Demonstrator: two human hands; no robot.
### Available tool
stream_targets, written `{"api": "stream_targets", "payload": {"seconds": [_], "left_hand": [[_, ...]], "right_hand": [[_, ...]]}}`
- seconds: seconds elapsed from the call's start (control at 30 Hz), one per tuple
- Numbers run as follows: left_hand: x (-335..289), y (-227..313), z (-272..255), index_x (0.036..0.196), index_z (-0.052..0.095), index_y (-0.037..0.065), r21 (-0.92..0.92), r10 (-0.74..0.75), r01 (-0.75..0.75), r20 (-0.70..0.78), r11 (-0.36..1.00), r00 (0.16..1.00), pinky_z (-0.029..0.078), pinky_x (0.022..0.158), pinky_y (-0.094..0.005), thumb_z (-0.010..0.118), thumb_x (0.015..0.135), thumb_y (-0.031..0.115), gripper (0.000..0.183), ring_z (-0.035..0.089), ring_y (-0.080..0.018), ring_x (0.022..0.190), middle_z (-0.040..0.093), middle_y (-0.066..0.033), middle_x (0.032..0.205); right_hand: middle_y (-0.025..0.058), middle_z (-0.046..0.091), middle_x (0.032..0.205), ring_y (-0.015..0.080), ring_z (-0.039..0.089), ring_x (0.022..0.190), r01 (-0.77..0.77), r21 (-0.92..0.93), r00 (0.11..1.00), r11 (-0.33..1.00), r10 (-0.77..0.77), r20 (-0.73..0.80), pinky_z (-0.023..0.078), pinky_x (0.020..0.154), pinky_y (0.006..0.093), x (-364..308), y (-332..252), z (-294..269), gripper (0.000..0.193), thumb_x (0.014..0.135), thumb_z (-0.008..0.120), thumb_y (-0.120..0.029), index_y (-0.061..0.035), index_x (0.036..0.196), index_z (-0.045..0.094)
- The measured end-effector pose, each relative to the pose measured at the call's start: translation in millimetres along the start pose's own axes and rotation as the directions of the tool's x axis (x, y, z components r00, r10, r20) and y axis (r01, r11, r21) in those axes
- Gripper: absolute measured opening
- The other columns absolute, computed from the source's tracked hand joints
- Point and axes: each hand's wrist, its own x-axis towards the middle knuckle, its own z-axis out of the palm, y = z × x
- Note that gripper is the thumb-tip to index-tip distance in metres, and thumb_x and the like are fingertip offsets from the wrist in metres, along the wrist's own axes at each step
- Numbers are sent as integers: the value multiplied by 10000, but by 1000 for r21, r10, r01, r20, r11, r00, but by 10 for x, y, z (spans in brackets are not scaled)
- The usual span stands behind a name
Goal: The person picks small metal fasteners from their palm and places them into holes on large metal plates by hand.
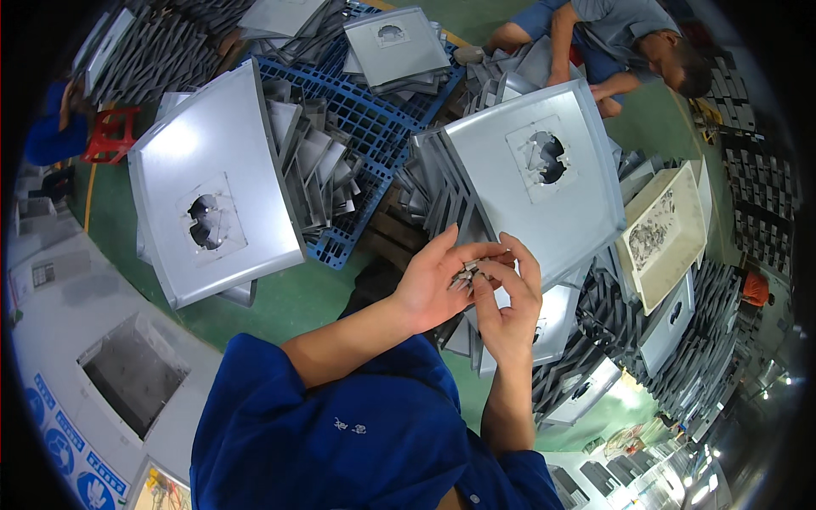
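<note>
My left hand (425, 287) is cupped, palm up, around a small heap of short grey metal pieces (464, 275). Over that palm, my right hand (508, 316) has its thumb and fingertips closed at the heap, pinching at the small pieces. Just beyond both hands lies a large grey sheet-metal panel (476, 161) with raised edges and a ragged dark cut-out, on top of a stack of similar panels. A second such panel (187, 144) rests on another stack to the left.
At the right, a cream plastic bin (643, 276) with small metal pieces inside sits on stacked panels. Blue plastic pallets (340, 89) carry more stacks ahead. One person (625, 42) crouches at the far right; another in blue (55, 127) is near a red stool (110, 136).
</note>
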Motion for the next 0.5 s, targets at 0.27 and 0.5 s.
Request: {"api": "stream_targets", "payload": {"seconds": [0.27,0.5], "left_hand": [[41,4,-33,1361,405,-70,-100,-17,25,74,995,997,278,1108,-442,245,983,526,723,383,-303,1323,401,-232,1415],[50,16,-13,1342,438,-56,-76,-22,29,83,997,996,283,1099,-435,248,984,524,707,388,-310,1315,429,-221,1392]], "right_hand": [[164,548,1257,312,553,1115,-55,8,998,998,55,-25,448,937,392,-47,112,-146,165,718,659,38,-24,871,651],[185,539,1281,331,522,1183,-126,1,989,992,126,-75,406,999,431,-101,111,-137,179,727,678,11,-46,895,651]]}}
